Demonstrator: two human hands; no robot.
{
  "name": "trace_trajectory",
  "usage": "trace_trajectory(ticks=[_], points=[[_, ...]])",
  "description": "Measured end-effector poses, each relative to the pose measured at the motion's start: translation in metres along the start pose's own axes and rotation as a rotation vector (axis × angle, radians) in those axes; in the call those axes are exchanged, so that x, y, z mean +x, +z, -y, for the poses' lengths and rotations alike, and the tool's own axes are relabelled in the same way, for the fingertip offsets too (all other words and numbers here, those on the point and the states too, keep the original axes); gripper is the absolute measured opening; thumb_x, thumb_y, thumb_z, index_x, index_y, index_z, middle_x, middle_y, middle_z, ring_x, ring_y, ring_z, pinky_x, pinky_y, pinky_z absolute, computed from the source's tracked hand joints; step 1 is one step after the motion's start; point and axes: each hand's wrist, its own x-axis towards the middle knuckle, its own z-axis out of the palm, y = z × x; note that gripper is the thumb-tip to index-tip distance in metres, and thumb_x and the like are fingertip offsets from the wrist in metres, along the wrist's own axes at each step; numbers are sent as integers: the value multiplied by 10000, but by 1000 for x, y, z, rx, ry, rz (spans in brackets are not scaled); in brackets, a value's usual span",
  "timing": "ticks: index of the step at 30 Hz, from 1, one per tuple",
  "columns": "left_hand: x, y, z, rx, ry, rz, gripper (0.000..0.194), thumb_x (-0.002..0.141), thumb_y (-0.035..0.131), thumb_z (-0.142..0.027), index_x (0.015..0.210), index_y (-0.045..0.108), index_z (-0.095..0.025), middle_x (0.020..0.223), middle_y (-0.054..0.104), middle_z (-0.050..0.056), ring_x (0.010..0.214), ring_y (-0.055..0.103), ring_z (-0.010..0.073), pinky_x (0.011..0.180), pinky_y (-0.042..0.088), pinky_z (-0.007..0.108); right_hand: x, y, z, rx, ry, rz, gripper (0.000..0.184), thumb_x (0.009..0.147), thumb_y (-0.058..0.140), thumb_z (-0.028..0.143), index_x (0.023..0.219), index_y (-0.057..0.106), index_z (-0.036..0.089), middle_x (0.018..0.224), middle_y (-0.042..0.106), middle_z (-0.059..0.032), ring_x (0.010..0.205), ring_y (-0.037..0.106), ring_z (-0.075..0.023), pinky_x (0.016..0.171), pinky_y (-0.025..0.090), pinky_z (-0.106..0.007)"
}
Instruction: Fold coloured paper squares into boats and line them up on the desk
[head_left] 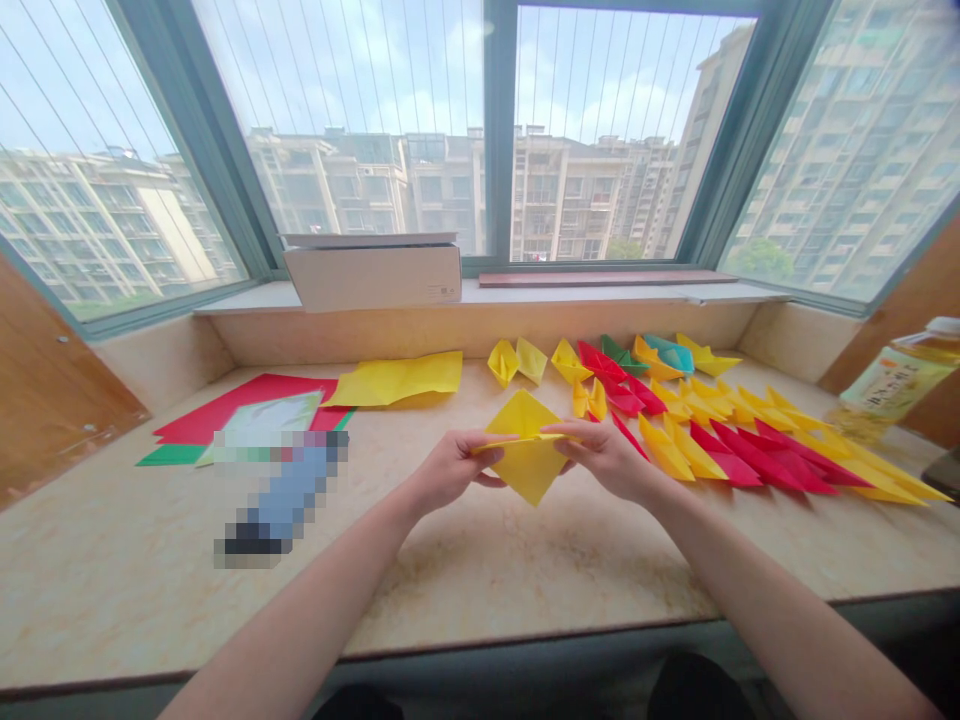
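Between the hands (450, 470), folded yellow paper (529, 470).

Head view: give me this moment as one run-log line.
left hand: holding yellow origami paper | right hand: holding same sheet | nearby: red and yellow paper boats on stone ledge
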Motion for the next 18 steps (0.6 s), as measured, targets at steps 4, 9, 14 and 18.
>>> trace_trajectory(ticks=[4,9,14,18], points=[[-1,1,4,-20,10,61,354,742,769,-288,1088,774,-215,1153,731,99,1030,696,272,832,620,445,0,3,-2,14,-45,-36,274,850,707,458,974,810,237,1053,677,-76,876,708,-216,650,645,-323],[-6,-3,2,-143,-6,155,328,755,770,-240,1080,777,-197,1217,713,132,1099,686,291,955,562,477,0,5,2,-16,-102,-84,200,852,700,416,882,824,262,1119,686,-79,986,692,-252,741,626,-346],[-9,0,-2,-344,27,262,422,865,695,-458,1179,733,-179,1315,654,167,1250,598,321,1090,443,525,-1,1,-2,-117,-178,-216,175,882,665,368,866,820,290,1170,685,-44,1043,672,-235,879,586,-367],[-3,7,2,-244,-3,93,417,868,711,-423,1240,696,-233,1383,606,133,1245,597,304,1058,486,511,-1,-2,-9,-199,-214,-219,201,923,619,311,898,817,319,1173,683,-30,1099,640,-225,954,538,-370]])
